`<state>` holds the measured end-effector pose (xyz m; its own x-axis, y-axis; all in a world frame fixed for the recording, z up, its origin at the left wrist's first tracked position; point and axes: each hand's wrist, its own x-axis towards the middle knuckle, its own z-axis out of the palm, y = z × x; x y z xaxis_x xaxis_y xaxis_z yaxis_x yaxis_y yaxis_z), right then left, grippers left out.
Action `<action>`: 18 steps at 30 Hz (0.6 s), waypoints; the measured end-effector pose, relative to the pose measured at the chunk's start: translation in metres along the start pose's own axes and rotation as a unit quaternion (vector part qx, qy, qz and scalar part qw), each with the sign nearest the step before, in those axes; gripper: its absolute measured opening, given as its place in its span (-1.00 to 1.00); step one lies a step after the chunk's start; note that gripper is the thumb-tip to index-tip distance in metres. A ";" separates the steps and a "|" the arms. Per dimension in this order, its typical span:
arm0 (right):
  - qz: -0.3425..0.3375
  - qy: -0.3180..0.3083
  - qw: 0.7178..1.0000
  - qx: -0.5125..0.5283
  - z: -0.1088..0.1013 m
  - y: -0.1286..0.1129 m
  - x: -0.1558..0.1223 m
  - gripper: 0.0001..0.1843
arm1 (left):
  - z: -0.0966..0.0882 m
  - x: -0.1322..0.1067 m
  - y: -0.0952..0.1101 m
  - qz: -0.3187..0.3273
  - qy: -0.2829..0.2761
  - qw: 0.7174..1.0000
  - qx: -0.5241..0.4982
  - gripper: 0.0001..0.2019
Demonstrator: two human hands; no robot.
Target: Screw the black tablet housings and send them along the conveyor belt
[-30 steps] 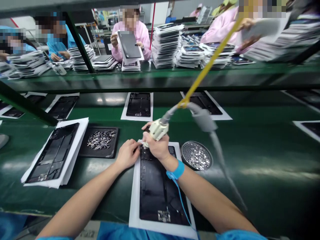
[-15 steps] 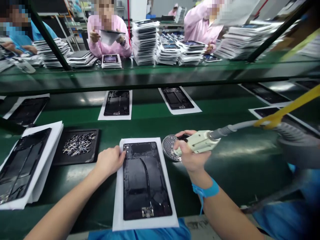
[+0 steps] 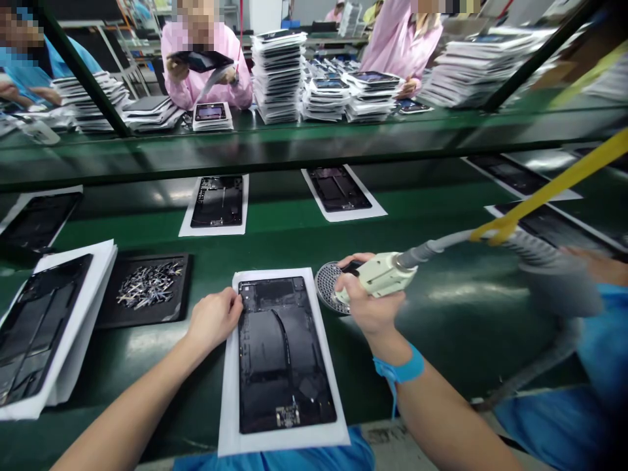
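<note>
An open black tablet housing [image 3: 284, 353], with a thin dark cable down its middle, lies on a white sheet [image 3: 228, 418] in front of me. My left hand [image 3: 216, 317] is closed at the housing's upper left edge, thumb and fingertips against it; part of the fingers is hidden. My right hand [image 3: 375, 307] is wrapped round a pale electric screwdriver [image 3: 387, 275], its tip end over a round perforated metal screw plate [image 3: 328, 286]. The screwdriver's tip is hidden by the hand. A blue wrist strap [image 3: 407, 366] circles my right wrist.
A black tray [image 3: 181, 307] of small loose parts and stacked tablet housings [image 3: 46, 327] are on the left. More housings on sheets [image 3: 218, 201] lie farther back. The grey cord [image 3: 441, 242] hangs by a yellow strap [image 3: 554, 190]. Co-workers [image 3: 206, 85] sit beyond the green bench [image 3: 275, 248].
The view shifts slightly; my hands keep their places at the housing and the screw plate. Across the bench, a person in pink tilts a tablet and sheet differently.
</note>
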<state>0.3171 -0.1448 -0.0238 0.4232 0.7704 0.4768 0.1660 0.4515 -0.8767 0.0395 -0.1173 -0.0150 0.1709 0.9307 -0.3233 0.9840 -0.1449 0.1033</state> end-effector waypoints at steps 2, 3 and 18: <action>0.000 0.001 1.000 0.002 0.001 0.000 0.000 -0.74 | 0.001 0.000 0.000 -0.001 0.000 1.000 -0.006 -0.71; 0.000 0.001 1.000 0.006 0.001 -0.001 0.000 -0.74 | 0.001 0.000 0.000 -0.002 0.000 1.000 -0.010 -0.72; 0.024 -0.057 0.988 0.141 0.027 -0.032 -0.020 -0.74 | -0.017 0.059 0.009 -0.025 0.093 0.992 -0.087 -0.72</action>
<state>0.2790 -0.1626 -0.0036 0.3184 0.8324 0.4536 -0.1142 0.5086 -0.8534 0.0576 -0.0576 -0.0173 0.0937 0.9834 -0.1553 0.9651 -0.0514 0.2567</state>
